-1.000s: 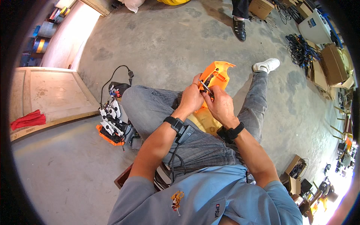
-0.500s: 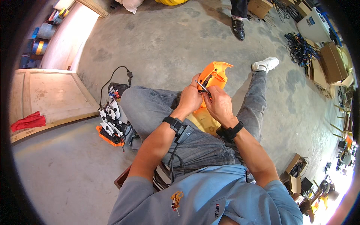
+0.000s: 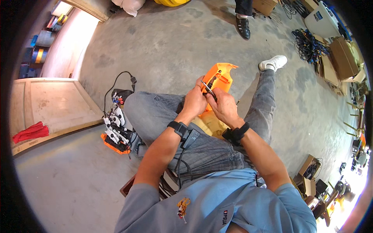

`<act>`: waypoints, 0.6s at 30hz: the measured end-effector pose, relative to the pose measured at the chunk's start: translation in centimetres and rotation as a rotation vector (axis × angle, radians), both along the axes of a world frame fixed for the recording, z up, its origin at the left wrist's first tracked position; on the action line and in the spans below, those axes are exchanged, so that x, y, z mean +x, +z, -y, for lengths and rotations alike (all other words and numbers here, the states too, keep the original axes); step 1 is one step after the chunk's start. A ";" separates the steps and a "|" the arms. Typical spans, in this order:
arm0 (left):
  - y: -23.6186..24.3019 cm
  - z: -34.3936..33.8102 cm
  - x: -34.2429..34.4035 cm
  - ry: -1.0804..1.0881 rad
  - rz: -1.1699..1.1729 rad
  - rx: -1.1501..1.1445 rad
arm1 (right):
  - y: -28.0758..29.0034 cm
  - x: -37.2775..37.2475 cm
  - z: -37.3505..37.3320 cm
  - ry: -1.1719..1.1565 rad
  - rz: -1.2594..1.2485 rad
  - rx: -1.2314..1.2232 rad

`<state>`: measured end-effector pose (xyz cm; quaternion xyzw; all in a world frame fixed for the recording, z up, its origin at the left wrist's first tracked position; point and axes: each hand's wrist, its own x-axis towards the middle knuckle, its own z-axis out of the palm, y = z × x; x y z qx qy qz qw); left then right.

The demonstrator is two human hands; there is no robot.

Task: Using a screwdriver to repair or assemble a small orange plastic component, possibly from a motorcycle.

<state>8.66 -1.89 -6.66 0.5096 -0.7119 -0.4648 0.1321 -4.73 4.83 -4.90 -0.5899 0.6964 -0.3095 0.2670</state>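
Observation:
An orange plastic housing is held up over my lap, its hollow inner side showing and some dark parts along its left edge. My left hand is closed on the left side of this housing. In my right hand, the fingers are closed around a slim metal tool with a dark handle; its tip points up and left against the dark parts. Its exact kind is not clear. Fingertips of both hands come close together there and partly hide the work. A yellowish piece lies below, between my legs.
On the floor by my left knee are white-and-black machine parts with an orange base and a black cable. A wooden panel with a red cloth stands left. Another person's shoe is ahead; bundled cables and cartons lie right.
The view has shifted slightly. Both hands keep the orange housing and the metal tool in nearly the same position.

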 end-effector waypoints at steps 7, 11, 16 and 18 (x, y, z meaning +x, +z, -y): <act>0.8 0.4 0.4 0.100 -0.051 -0.006 | 1.9 -2.6 -3.4 0.080 0.162 0.088; 0.6 0.9 0.6 0.129 -0.081 -0.033 | 3.1 -4.4 -5.3 0.210 0.080 0.028; 0.4 0.8 0.4 0.120 -0.134 -0.113 | 5.0 -4.3 -5.4 0.117 0.142 0.147; 0.5 0.8 0.3 0.119 -0.136 -0.113 | 4.7 -4.4 -5.5 0.102 0.145 0.104</act>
